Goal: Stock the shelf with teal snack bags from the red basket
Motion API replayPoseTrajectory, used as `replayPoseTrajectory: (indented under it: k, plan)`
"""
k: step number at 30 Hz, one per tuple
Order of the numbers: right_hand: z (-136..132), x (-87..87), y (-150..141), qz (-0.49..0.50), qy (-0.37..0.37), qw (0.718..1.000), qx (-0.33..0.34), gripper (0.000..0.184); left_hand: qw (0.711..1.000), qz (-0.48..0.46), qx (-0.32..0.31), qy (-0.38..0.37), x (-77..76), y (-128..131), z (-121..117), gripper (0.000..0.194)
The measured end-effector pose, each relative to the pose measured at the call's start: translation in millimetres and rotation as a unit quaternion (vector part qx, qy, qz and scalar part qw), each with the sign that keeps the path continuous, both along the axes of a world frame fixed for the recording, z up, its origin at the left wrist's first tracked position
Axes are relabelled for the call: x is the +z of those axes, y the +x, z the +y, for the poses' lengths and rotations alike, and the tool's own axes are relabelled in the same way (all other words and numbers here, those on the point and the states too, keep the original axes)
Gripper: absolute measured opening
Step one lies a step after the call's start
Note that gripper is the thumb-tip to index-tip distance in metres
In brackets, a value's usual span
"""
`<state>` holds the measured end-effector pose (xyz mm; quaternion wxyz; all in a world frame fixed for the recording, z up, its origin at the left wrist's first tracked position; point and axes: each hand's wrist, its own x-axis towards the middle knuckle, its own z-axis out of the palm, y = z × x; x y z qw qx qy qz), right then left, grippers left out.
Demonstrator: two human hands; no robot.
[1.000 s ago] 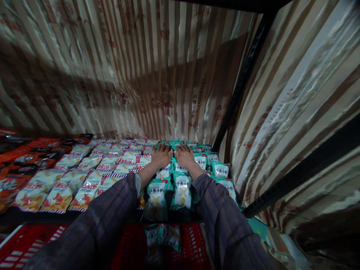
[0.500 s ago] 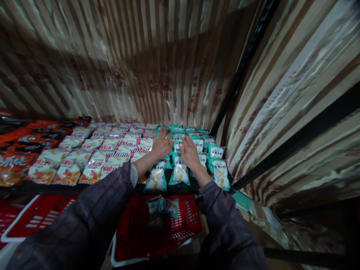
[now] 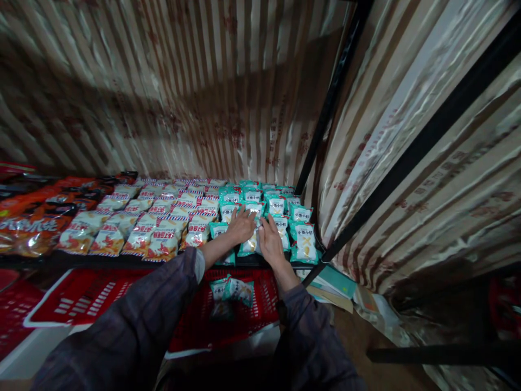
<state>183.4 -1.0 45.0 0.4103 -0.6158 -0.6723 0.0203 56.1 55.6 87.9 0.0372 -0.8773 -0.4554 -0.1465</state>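
Rows of green-and-white snack bags lie at the right end of a black shelf. My left hand rests over these bags with its fingers stretched forward, touching their tops. Close beside it, my right hand lies on the same group, fingers extended and thumb toward the left hand. Part of a front-row bag shows between the two hands. Neither hand is wrapped round a bag. Striped-edge white snack bags sit in rows just left of the green ones.
Orange snack bags fill the shelf's left part. Below stands a red basket with a few green bags inside, and another red basket to its left. Black posts and striped curtains border the shelf.
Both hands have drawn back from the rear rows toward the shelf's front, and the left fingers are less spread. The view has shifted slightly.
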Motion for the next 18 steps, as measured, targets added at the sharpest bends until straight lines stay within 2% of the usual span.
replayPoseTrajectory:
  k: [6, 9, 11, 15, 18]
  plan:
    - [-14, -18.1, 0, 0.057, 0.037, 0.998, 0.002, 0.054, 0.999, -0.028, 0.016, 0.015, 1.8, -2, -6, 0.046]
    - [-20, -23.7, -1, 0.058, 0.063, 0.996, 0.005, 0.053, 0.994, -0.081, 0.044, 0.056, -1.0, -15, -25, 0.047]
    - [-22, -24.2, 0, 0.051, 0.072, 0.996, 0.02, 0.051, 0.985, -0.123, 0.082, 0.093, -11.5, -28, -45, 0.046]
    - [-21, -23.5, 3, 0.047, 0.068, 0.996, 0.034, 0.05, 0.973, -0.147, 0.137, 0.116, -45.7, -49, -86, 0.049]
    - [-20, -25.7, 2, 0.042, 0.073, 0.996, 0.036, 0.05, 0.969, -0.133, 0.17, 0.121, -65.9, -55, -97, 0.051]
